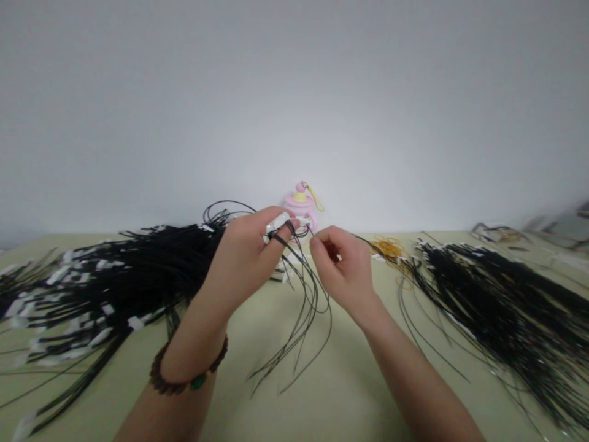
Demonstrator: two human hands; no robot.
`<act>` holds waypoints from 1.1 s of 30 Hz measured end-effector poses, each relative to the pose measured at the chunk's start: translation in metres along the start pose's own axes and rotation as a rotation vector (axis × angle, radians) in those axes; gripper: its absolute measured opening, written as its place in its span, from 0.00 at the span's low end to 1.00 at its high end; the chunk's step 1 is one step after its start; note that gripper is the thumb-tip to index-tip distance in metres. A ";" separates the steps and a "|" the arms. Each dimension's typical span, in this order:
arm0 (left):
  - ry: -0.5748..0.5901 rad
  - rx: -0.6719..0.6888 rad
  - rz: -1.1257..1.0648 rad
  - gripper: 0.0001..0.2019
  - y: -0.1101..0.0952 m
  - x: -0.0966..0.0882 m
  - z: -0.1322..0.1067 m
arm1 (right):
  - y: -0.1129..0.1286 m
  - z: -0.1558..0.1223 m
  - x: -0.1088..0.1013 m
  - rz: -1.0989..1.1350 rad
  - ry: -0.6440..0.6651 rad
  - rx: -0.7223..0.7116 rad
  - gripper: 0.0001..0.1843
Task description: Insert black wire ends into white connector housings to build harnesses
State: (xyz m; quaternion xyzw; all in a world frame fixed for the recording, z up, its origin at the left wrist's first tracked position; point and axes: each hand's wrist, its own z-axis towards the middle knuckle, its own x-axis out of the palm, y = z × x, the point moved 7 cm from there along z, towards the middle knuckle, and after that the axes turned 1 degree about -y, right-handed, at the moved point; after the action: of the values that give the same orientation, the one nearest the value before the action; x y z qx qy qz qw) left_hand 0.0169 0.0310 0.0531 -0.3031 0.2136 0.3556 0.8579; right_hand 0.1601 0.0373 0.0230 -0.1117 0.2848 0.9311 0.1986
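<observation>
My left hand (253, 252) is closed on a white connector (277, 224), held up in the middle of the view. Several thin black wires (313, 301) hang from it and trail down over the table. Just right of it, my right hand (344, 264) is pinched, thumb against forefinger, at a thin black wire that runs up toward a small white end piece (304, 221) by the left fingertips. A brown bead bracelet (188, 385) circles my left wrist. The fingers partly hide the connector and the pinched wire end.
On the left lies a big pile of black cables (151, 264) with white ends. Another bundle of black wires (497, 307) spreads on the right. Yellow rubber bands (389, 248) lie beside it. Behind my hands stands a pink figure (299, 201) against the wall (294, 92).
</observation>
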 end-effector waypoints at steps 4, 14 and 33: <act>0.009 0.007 -0.021 0.13 -0.002 0.003 -0.001 | 0.010 -0.001 -0.003 -0.106 -0.053 -0.140 0.12; 0.035 0.037 -0.046 0.12 -0.006 0.007 -0.001 | 0.001 0.001 -0.001 0.027 0.077 0.052 0.15; 0.042 0.035 -0.119 0.12 -0.008 0.007 -0.001 | -0.004 -0.001 0.003 0.095 0.081 0.087 0.14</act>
State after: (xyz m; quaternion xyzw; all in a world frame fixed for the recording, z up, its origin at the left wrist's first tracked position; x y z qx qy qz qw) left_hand 0.0275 0.0293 0.0517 -0.3078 0.2192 0.2936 0.8781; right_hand 0.1589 0.0405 0.0196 -0.1269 0.3377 0.9209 0.1474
